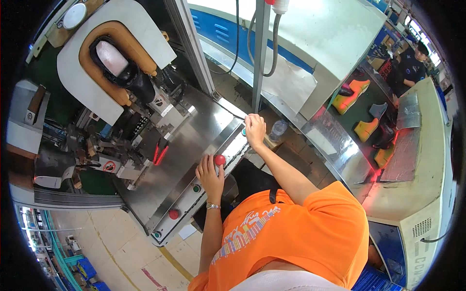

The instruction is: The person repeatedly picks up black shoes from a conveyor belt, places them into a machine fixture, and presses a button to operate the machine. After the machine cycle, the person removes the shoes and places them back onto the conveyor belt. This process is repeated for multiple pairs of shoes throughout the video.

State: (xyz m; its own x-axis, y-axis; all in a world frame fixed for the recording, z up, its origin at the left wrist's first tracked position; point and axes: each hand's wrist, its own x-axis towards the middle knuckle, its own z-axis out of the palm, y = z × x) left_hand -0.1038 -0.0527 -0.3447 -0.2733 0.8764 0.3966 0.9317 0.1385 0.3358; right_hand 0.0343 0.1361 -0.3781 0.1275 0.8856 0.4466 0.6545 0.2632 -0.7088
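The machine (121,87) beyond both hands is cut off at the picture's left rim, and its clamped shoe (119,65) shows only in part. The steel control panel (194,145) lies under both hands. The left hand (209,175) curls over one red knob (220,159), hiding its base. The right hand (254,129) covers a greenish button (243,132), fingers bent, grip unclear. Two more buttons, one green (196,188) and one red (174,214), sit beside the left hand.

A single head-worn fisheye view looks steeply down over the person's orange shirt (310,228), close above both arms. The left hand (209,173) sits near mid-frame on the steel control panel (194,145), the right hand (255,128) just beyond it. Straight machine edges bend toward the dark round rim.
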